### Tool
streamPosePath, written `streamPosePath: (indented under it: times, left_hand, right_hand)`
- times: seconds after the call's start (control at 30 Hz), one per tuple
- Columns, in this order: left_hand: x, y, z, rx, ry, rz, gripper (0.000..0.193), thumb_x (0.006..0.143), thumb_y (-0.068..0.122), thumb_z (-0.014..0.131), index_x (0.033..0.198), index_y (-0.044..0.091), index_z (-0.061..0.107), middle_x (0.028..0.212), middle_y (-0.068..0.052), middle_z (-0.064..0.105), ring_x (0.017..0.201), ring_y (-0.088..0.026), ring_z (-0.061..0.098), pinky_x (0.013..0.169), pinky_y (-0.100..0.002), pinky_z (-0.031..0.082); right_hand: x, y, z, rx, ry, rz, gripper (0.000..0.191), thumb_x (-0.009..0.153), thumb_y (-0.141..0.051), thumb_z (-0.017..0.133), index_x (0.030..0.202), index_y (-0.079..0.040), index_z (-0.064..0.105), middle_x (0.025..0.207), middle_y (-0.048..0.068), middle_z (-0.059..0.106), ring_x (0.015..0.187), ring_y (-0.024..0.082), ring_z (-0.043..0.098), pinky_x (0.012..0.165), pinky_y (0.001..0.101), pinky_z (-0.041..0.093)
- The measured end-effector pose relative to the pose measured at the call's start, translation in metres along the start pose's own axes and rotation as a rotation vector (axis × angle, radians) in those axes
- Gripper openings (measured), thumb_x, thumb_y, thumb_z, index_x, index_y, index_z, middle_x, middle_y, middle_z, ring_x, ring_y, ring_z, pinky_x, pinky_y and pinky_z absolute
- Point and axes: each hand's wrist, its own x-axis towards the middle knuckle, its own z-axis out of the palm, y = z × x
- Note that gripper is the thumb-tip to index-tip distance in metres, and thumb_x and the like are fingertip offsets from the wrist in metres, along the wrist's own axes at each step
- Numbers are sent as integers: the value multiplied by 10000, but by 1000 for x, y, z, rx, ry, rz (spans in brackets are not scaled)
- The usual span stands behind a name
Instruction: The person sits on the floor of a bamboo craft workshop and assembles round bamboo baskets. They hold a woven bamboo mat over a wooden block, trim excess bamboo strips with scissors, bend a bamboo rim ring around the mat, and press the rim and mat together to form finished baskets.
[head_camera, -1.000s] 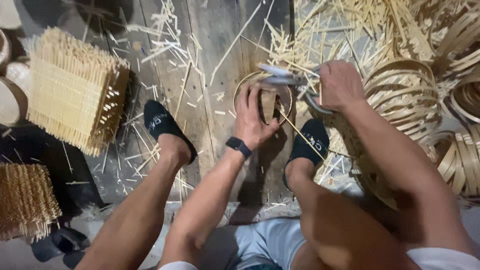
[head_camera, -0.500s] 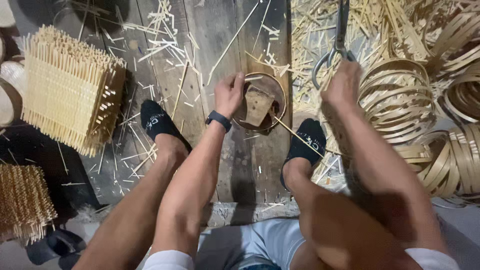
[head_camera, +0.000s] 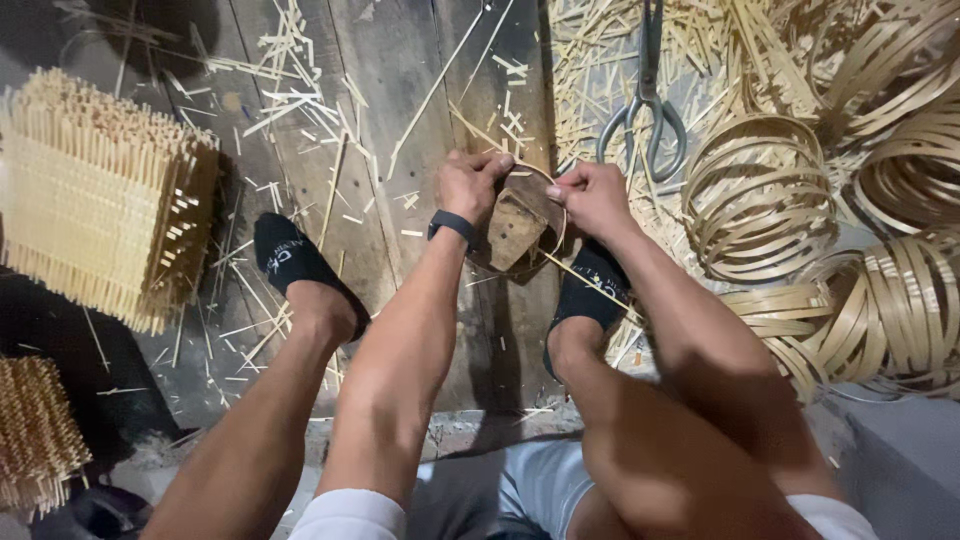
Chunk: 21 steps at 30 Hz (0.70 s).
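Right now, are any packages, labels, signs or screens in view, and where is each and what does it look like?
No packages, signs or labels.
Wrist device: on the left wrist, a black band; whether its face is a screen cannot be told.
Sock print: pale lettering on the black left sock, on the plank floor.
Both hands, left hand and right hand, grip a thin bamboo ring.

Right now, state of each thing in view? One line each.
Left hand: gripping the bamboo hoop's rim.
Right hand: pinching the hoop's rim opposite.
Bamboo hoop: held over a wooden block.
Wooden block: tilted inside the hoop.
Scissors: lying on the floor, unheld, blades look closed.
Strip coils: wound, piled to the right.
Stick bundles: stacked on the left.
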Motion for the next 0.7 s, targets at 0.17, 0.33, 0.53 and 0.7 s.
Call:
streamPosePath:
  times: [0.17, 0.33, 0.53, 0.7]
  left_hand:
    - [-10, -31, -9, -174, 358, 267, 349, 962, 353, 677, 1133, 70, 789, 1130, -202, 739, 1007, -318, 704, 858, -410, 518]
    - [-49, -86, -28, -220, 98, -25, 289, 880, 269, 785, 967, -7, 787, 827, -71, 789, 723, -156, 732, 677, -307, 569]
    - [-48, -96, -19, -531, 10, -241, 249, 837, 179, 787, 1009, -1, 797, 794, -33, 769, 647, -101, 660, 591, -282, 540]
    - [-32, -100, -14, -365, 29, -305, 225, 858, 162, 815, 958, -40, 805, 781, -50, 758, 639, -122, 642, 588, -288, 522]
  right_hand:
    - [-30, -6, -16, -297, -265, 103, 359, 883, -312, 828, 1085, -37, 716, 1039, 123, 717, 866, 185, 675, 782, 343, 564]
    - [-39, 15, -54, -362, -694, 53, 192, 846, -194, 780, 1013, -100, 793, 1058, 99, 809, 903, 155, 731, 869, 346, 574]
    - [2, -12, -111, 742, 150, 71, 218, 1069, -239, 695, 1208, -72, 707, 1129, 85, 682, 962, 156, 675, 889, 371, 555]
    - [-28, 5, -24, 286, -238, 456, 335, 967, -204, 660, 1170, 61, 692, 909, 161, 743, 723, 227, 706, 648, 325, 599]
